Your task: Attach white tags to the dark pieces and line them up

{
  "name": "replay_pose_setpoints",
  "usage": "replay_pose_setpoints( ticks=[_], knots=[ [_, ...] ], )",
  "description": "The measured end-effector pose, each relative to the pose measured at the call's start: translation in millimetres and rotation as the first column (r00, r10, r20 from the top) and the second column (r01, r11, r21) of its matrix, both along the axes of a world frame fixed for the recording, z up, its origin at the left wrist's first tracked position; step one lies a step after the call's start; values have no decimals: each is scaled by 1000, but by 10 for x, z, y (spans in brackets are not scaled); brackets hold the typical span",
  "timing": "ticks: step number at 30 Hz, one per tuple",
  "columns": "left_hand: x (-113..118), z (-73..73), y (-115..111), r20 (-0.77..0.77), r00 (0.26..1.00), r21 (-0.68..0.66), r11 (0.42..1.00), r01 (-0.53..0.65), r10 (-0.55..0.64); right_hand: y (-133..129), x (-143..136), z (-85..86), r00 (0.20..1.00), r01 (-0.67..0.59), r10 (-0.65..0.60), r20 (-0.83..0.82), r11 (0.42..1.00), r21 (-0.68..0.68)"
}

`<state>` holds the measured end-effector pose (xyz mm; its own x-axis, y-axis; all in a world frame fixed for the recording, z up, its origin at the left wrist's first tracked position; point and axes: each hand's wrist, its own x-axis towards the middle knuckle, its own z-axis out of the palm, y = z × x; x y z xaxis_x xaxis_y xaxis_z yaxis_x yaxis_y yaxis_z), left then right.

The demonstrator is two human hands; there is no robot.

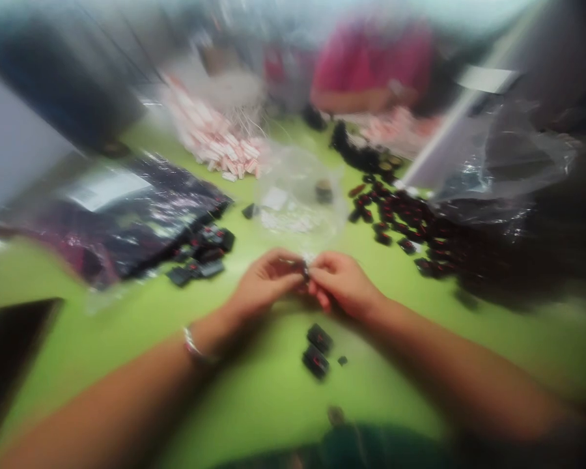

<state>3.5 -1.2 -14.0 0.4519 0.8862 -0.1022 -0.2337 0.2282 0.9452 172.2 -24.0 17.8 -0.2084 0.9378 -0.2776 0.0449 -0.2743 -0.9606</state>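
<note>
One dark slab (17,352) lies at the far left of the green table (385,404), cut off by the frame edge. Next over is a shiny plastic bag (176,212) with a white label (110,189) on it, and a small heap of black blocks (202,257) sits right by its near corner. Behind that there's a big spread of pale pink-and-white sticks (224,146). Then comes the left hand (268,281), bracelet (190,342) on the wrist, fingertips pinching a tiny dark part (306,268), too blurry to say what exactly. The part is held above the table, just in front of a clear bag (297,169) with white bits (293,220) in it. Below it lie two blocks (318,352) side by side, with a little chip (342,360) near them. The right hand (349,281) meets the left, also pinching the part. Past it, a person in pink (371,62) is across the table, pretty smeared, and loads of black pieces (390,208) run off right, beside another clear plastic bag (508,166).
</note>
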Motion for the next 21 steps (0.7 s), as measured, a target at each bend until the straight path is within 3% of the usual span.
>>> replay_pose_setpoints(
  ticks=[6, 13, 16, 21],
  knots=[
    [22, 51, -26, -47, 999, 85, 996, 0, 4, -14, -3, -18, 990, -5, 0, 141, 999, 37],
    [8, 7, -58, -106, 994, 180, 984, 8, 11, 29, -12, -67, 949, -6, -62, 308, 977, 215],
    [-10, 12, -39, -84, 996, 132, 991, 24, -13, 29, 14, -35, 967, -33, -10, 255, 986, 162],
    [-26, 14, 11, 14, 999, 18, 999, 45, -46, -1, 37, -11, 999, -32, 31, 29, 999, 44]
  ],
)
